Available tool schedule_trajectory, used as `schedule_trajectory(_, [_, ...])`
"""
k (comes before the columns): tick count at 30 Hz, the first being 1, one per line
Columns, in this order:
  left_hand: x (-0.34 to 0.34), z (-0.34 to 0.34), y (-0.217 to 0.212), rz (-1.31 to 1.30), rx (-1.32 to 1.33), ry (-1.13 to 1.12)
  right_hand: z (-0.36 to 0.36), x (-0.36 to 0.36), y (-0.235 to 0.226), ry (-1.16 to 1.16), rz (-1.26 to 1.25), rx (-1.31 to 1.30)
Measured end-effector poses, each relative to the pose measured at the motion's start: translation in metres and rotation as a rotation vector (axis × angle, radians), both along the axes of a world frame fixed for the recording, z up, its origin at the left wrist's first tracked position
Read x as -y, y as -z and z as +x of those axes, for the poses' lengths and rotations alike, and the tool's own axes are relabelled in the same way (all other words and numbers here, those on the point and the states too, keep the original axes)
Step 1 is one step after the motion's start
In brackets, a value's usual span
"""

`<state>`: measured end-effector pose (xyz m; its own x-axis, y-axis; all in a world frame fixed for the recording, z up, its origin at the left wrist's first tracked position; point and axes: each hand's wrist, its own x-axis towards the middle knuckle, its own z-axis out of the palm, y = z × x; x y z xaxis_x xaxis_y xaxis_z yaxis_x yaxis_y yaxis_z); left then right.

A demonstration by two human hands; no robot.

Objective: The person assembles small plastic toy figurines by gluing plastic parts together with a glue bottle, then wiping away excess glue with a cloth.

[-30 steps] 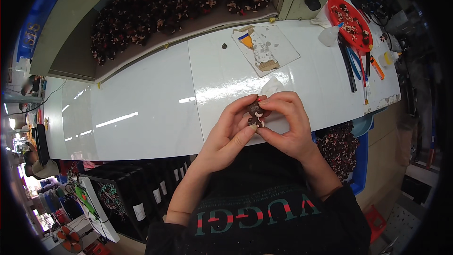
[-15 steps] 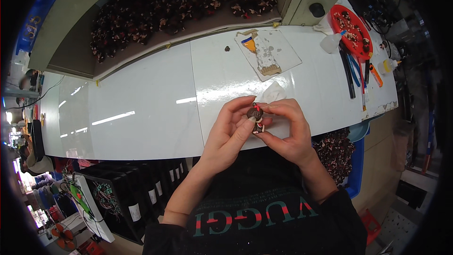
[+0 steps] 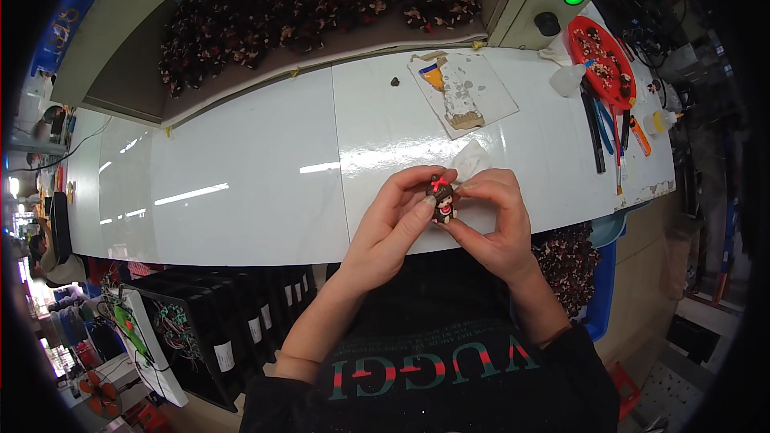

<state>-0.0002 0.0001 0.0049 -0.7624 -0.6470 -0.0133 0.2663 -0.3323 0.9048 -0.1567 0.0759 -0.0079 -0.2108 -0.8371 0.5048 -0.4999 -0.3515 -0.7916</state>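
Between my two hands, over the near edge of the white table, is a small doll figurine [image 3: 443,202] with dark brown hair, a red bow on top and a red patch on its front. My left hand [image 3: 393,220] grips it from the left, thumb pressed along its side and fingers curled behind. On the other side, my right hand [image 3: 499,212] pinches the figurine's right edge with thumb and index finger. A crumpled white tissue [image 3: 471,159] lies on the table just beyond my fingertips.
Many similar figurines [image 3: 297,12] fill a machine opening at the back. A stained white board [image 3: 493,88] carries a small yellow tube [image 3: 433,74]. At right are a red tray [image 3: 593,48], a squeeze bottle [image 3: 567,80] and several pens and tools [image 3: 597,132]. A blue bin [image 3: 601,289] stands below the table.
The figurine has been turned so that its face and front now show upward to me. Both hands keep hold of it in nearly the same place. The view has shifted slightly.
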Motion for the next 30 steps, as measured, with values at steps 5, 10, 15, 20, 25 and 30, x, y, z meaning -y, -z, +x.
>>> schedule_trajectory(5, [0.0006, -0.0007, 0.0025, 0.056, -0.008, 0.014, -0.0013, 0.0, -0.0001, -0.008, -0.042, -0.045])
schedule_trajectory(10, [-0.001, -0.0013, 0.001, 0.065, -0.017, -0.013, -0.0016, 0.0002, -0.0001, -0.014, -0.071, -0.08])
schedule_trajectory(15, [-0.0001, 0.0006, 0.003, -0.004, 0.061, -0.014, -0.0019, 0.0009, -0.0001, -0.012, -0.091, -0.086])
schedule_trajectory(20, [0.0003, -0.0001, 0.0037, 0.067, 0.002, -0.005, -0.0014, -0.0002, -0.0014, -0.008, -0.065, -0.056])
schedule_trajectory(25, [0.0011, 0.0047, 0.0028, 0.027, 0.06, -0.002, 0.0014, 0.0002, 0.0019, -0.008, -0.082, -0.05])
schedule_trajectory(30, [0.0007, 0.0069, -0.0034, 0.087, 0.079, 0.002, 0.0043, -0.0002, 0.004, -0.012, -0.079, -0.028])
